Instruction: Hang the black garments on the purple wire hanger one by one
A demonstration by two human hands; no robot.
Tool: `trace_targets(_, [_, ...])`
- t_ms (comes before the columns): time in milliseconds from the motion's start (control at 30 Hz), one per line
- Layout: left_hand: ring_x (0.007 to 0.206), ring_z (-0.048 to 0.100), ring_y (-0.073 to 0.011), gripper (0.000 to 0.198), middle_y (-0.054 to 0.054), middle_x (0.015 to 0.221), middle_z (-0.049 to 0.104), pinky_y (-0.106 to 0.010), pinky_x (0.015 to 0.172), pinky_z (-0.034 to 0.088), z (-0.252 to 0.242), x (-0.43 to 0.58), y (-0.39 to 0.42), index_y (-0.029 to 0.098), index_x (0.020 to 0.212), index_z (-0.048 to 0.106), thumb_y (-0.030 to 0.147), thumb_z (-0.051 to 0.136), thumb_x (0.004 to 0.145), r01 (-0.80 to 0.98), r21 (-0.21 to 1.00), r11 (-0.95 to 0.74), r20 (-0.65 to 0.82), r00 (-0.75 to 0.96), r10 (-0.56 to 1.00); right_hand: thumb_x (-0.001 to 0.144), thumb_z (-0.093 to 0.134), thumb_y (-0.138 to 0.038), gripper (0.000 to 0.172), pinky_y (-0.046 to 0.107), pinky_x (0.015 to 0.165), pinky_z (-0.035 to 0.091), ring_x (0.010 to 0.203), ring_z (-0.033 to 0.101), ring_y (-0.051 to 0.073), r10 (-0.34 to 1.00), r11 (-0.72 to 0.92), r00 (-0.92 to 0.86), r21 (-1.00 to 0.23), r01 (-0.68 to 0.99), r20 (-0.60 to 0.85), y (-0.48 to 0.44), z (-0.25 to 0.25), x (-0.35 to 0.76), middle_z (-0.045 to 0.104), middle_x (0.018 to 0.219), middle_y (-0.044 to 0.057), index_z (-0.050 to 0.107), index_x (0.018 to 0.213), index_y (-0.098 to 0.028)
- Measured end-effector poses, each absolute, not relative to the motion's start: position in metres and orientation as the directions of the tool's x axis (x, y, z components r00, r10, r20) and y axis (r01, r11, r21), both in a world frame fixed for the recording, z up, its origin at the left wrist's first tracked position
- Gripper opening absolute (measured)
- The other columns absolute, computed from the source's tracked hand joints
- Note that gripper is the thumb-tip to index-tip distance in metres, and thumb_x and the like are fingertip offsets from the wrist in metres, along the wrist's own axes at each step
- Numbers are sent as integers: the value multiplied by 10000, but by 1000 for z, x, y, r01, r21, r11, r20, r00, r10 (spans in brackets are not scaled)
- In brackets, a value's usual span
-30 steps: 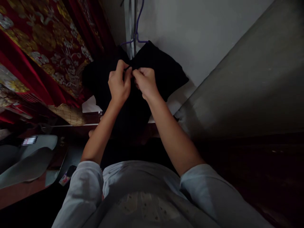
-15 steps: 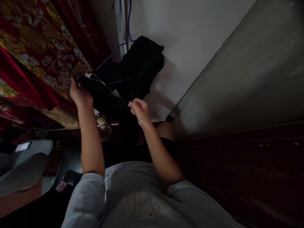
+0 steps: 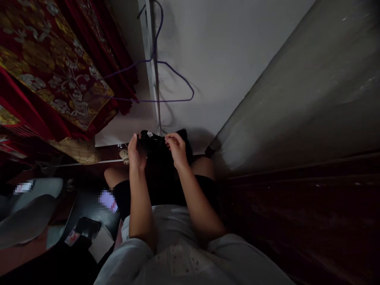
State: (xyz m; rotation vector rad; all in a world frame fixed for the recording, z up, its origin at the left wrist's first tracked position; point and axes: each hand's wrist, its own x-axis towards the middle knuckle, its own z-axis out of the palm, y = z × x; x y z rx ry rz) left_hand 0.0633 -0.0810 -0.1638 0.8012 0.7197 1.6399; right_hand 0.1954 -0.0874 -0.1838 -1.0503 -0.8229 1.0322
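Note:
A black garment [image 3: 160, 152] hangs from both my hands in front of my knees, its lower part lost in shadow against my dark shorts. My left hand [image 3: 137, 153] is closed on its left edge. On the other side, my right hand [image 3: 177, 149] pinches the cloth with thumb and fingers. A small white label [image 3: 150, 134] shows at the garment's top edge between the hands. Above them a purple wire hanger [image 3: 175, 71] hangs bare on a pale upright pole [image 3: 154, 79].
Red curtains with gold and silver embroidery [image 3: 59, 71] hang at the left. A grey panel [image 3: 297, 87] slants along the right by the white wall [image 3: 213, 47]. A beige clog [image 3: 124, 155] lies beyond my left knee. A dark table [image 3: 86, 202] at lower left bears a black case [image 3: 87, 227].
The black garment has come off the purple hanger and down toward my lap. My left hand has moved right and lower, nearer my right hand. The hanger now hangs bare.

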Motion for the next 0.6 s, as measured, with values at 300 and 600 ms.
trace_targets(300, [955, 632, -173, 329, -36, 941, 654, -287, 950, 505, -136, 74, -113, 202, 837, 719, 512, 729, 949, -49, 847, -529, 513, -186, 838, 972, 518, -644, 469, 380, 979, 518, 991, 651, 224, 945, 207, -217, -961, -183, 245, -108, -144, 201, 696, 914, 39, 693, 860, -223])
trace_targets(600, [1427, 534, -287, 793, -92, 1393, 654, -426, 1148, 467, -114, 22, -87, 315, 1369, 591, 896, 272, 933, -5, 922, -386, 384, 115, 916, 803, 728, -212, 143, 237, 537, 454, 656, 576, 149, 861, -19, -504, -996, 86, -60, -63, -42, 199, 599, 684, 9, 595, 759, -184])
